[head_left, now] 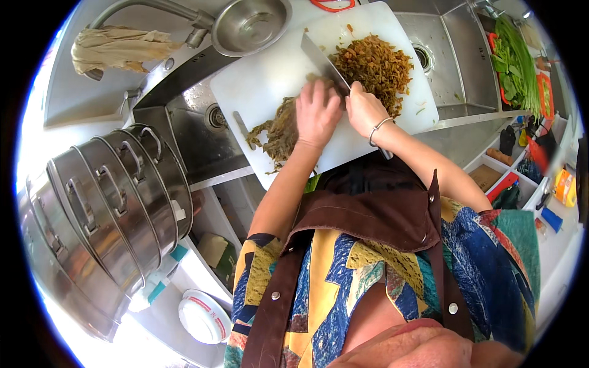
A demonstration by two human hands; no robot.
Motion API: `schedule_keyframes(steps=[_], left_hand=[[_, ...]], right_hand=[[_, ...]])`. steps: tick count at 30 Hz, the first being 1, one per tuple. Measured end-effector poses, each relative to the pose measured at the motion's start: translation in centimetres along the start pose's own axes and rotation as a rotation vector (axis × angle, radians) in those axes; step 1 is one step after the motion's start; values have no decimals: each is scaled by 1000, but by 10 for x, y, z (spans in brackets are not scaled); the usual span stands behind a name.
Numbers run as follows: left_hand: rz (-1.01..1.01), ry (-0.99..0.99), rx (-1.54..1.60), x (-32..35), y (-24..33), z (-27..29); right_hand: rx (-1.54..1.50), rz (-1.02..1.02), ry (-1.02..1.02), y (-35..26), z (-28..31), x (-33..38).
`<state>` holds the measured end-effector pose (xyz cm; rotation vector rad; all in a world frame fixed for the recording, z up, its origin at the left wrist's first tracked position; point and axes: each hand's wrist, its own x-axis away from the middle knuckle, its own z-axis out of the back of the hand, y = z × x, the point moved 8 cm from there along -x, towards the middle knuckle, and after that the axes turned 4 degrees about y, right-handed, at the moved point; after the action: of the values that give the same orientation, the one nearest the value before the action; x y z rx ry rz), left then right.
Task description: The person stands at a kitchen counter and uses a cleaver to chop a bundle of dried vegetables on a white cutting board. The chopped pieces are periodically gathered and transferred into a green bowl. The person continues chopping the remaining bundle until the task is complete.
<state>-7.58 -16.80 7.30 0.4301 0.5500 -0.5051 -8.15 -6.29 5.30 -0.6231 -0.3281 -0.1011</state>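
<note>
On the white cutting board (242,83) my right hand (366,111) grips the handle of a cleaver (321,60), whose blade slants toward the far left. My left hand (318,113) is close beside the blade, fingers curled down over a bunch of dark, wilted greens (279,134) that look pickled. Its fingertips are somewhat blurred. The bunch trails out to the left of that hand in long strands. To the right of the blade lies a heap of finely chopped brown-green vegetable (377,67).
The board spans a steel sink, with one basin (190,116) left and another (451,55) right. A metal bowl (250,27) touches its far edge, near a faucet draped with a cloth (119,49). Stacked steamers (116,190) stand left; green vegetables (512,67) lie far right.
</note>
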Motion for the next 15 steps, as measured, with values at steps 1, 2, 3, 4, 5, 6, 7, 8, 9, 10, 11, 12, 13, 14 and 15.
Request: schedule_keyframes(steps=[1, 2, 3, 4, 5, 6, 7, 8, 9, 10, 11, 12, 13, 14, 15], left_hand=[[2, 6, 4, 2, -1, 0], [-4, 18, 3, 1, -1, 0], [-11, 30, 4, 0, -1, 1], [-19, 42, 7, -1, -1, 2], [-23, 36, 13, -1, -1, 3], [-28, 29, 21, -3, -2, 4], [-33, 21, 29, -4, -1, 6], [-31, 24, 24, -3, -3, 5], [-31, 24, 22, -3, -3, 4], [-31, 23, 20, -2, -4, 4], [-27, 19, 18, -2, -4, 4], [-25, 14, 21, -2, -5, 3], [-22, 9, 23, -2, -6, 2], [-36, 15, 47, -1, -6, 3], [-48, 20, 70, 1, -8, 3]], right_hand=[[-5, -4, 5, -1, 1, 0], [-6, -5, 17, -1, 4, -1], [-4, -14, 3, 1, 0, -3], [-3, 3, 15, 1, 2, -3], [-5, 20, 19, 0, 4, -2], [-7, 35, 24, 0, 6, 0], [41, 47, 0, 1, 9, 6], [96, 65, -28, 4, 11, 14], [148, 77, -55, 10, 14, 22], [151, 79, -35, 17, 18, 27], [152, 85, -20, 25, 20, 32], [154, 85, -3, 34, 22, 35], [158, 71, 12, 43, 23, 34], [136, 88, 26, 45, 26, 35], [114, 107, 38, 46, 29, 37]])
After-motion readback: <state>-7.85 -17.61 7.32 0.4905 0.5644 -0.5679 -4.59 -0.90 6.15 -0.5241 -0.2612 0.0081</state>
